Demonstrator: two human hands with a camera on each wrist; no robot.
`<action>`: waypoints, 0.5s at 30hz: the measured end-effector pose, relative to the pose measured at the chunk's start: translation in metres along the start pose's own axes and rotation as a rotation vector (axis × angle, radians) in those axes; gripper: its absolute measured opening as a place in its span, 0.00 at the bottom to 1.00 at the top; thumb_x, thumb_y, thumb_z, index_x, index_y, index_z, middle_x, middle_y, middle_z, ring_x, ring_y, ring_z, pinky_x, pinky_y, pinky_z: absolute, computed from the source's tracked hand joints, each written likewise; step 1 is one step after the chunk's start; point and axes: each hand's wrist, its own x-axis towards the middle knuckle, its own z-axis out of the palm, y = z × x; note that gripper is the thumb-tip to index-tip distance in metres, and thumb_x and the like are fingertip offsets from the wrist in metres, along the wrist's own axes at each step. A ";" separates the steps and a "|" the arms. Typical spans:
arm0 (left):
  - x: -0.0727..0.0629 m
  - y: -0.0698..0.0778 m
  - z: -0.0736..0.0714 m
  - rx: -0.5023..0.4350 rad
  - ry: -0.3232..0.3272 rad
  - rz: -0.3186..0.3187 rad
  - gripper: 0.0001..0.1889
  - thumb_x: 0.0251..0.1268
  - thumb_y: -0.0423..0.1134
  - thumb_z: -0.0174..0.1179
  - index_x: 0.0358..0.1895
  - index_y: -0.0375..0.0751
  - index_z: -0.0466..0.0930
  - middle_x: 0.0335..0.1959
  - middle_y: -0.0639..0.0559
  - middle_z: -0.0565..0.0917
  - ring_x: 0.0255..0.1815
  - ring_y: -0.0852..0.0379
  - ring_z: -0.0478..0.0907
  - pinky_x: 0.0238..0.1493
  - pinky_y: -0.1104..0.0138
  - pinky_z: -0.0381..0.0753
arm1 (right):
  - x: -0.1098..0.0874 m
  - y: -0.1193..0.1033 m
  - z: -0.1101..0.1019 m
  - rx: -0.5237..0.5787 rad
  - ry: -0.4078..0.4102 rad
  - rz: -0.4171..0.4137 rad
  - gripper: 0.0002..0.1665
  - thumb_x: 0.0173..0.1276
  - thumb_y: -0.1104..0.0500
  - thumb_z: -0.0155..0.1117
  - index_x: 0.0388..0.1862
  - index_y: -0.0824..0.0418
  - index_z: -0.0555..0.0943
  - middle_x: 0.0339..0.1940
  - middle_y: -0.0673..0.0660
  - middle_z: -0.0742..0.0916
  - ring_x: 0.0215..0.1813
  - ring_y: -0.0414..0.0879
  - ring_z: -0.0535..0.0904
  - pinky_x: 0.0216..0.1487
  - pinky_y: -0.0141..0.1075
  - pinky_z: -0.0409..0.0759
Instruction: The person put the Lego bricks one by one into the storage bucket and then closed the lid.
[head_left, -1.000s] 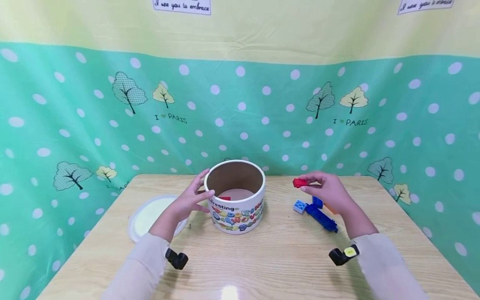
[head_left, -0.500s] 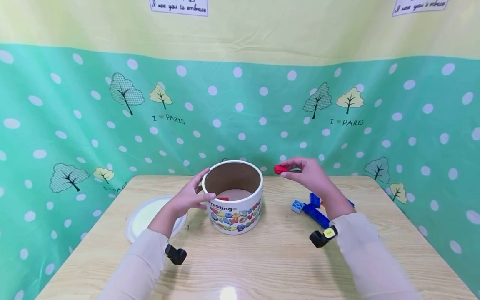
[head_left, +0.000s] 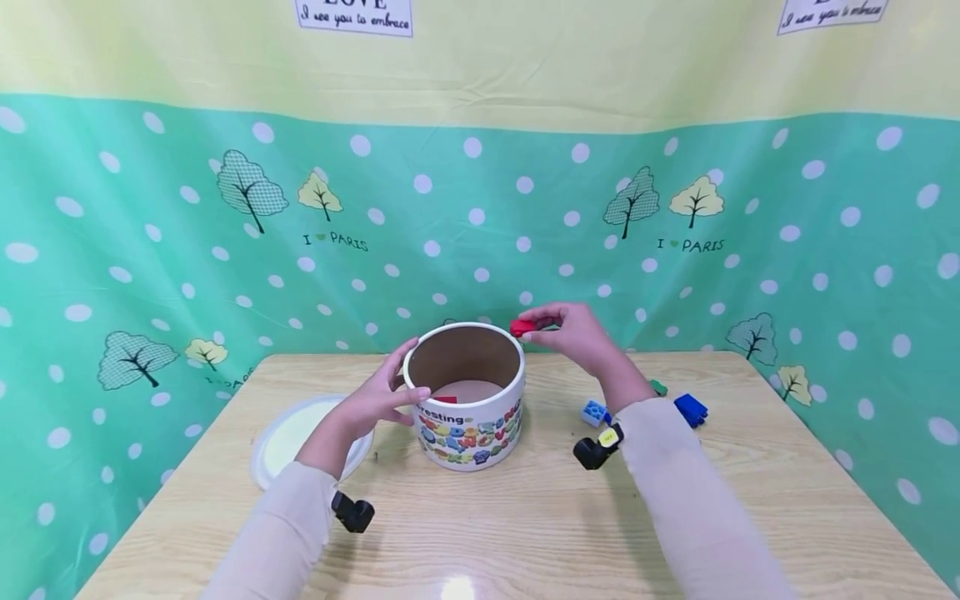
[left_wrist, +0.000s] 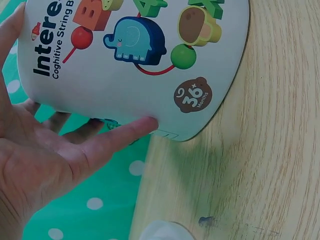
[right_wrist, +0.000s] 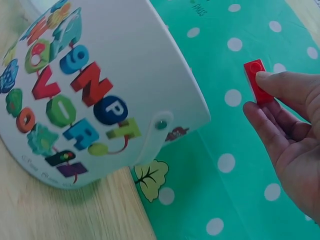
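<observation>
A round white bucket [head_left: 472, 437] with printed colourful letters stands uncovered on the table. My left hand [head_left: 375, 396] holds its left side, thumb at the front of the rim and fingers spread along the wall. Inside, part of a red piece [head_left: 446, 399] shows on the bottom. Between thumb and fingers my right hand [head_left: 573, 333] pinches a small red toy brick [right_wrist: 257, 85], raised beside the bucket's right rim. Studs show on the brick's face in the right wrist view.
A white round lid [head_left: 281, 442] lies left of the bucket. On the right are a light blue brick [head_left: 595, 413], a dark blue piece [head_left: 691, 410] and a bit of green [head_left: 658, 387], partly screened by my right arm. A polka-dot curtain [head_left: 480, 217] hangs behind the table.
My right hand has carried the red brick leftward and up, from above the loose pieces to the bucket's right rim. The left hand keeps its place on the bucket.
</observation>
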 end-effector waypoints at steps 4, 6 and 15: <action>0.000 0.001 -0.001 0.006 -0.004 0.002 0.48 0.62 0.44 0.65 0.78 0.61 0.40 0.78 0.42 0.45 0.75 0.32 0.46 0.45 0.42 0.81 | 0.010 -0.007 0.005 0.017 -0.025 0.008 0.15 0.62 0.59 0.72 0.49 0.56 0.85 0.45 0.56 0.84 0.51 0.53 0.77 0.50 0.43 0.79; 0.001 0.001 -0.001 0.006 -0.004 0.004 0.48 0.62 0.45 0.65 0.78 0.62 0.40 0.78 0.41 0.45 0.75 0.32 0.46 0.45 0.42 0.81 | 0.015 -0.011 0.008 0.027 -0.040 0.008 0.16 0.63 0.61 0.71 0.50 0.57 0.85 0.46 0.56 0.84 0.50 0.53 0.78 0.50 0.42 0.80; 0.001 -0.001 -0.002 -0.003 -0.005 -0.008 0.49 0.61 0.44 0.66 0.78 0.62 0.40 0.78 0.41 0.45 0.75 0.32 0.46 0.46 0.42 0.80 | 0.031 -0.020 0.022 0.004 -0.096 0.021 0.16 0.61 0.62 0.73 0.49 0.58 0.86 0.47 0.56 0.83 0.48 0.50 0.79 0.48 0.39 0.81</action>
